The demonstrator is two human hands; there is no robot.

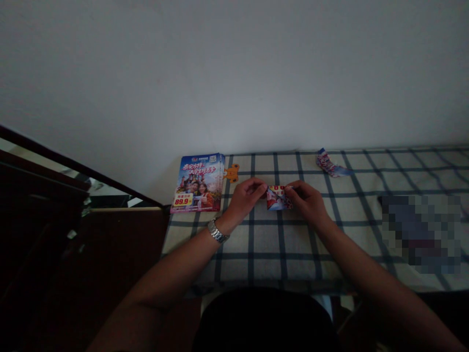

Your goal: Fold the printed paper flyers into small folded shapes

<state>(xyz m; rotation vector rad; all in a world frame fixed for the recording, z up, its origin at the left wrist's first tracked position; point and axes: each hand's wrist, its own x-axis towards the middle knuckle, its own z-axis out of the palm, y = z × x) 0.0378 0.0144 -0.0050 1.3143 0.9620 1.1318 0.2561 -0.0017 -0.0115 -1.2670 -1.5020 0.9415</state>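
Both hands, left hand (246,196) and right hand (307,199), pinch a glossy folded flyer (278,198), long axis left-right, on the checked tablecloth (264,239).

folded leaflet (279,198) 1 | leaflet stack (198,182) 1 | orange cutout (232,172) 1 | paper scrap (331,165) 1

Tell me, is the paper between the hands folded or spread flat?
Folded: the paper shows a slanted flap edge; left hand and right hand pinch it.

We face a plain pale wall (234,73) in dim light. Below it our counter (256,244), under a dark-checked cloth, meets dark wooden furniture (44,234) at its left edge.
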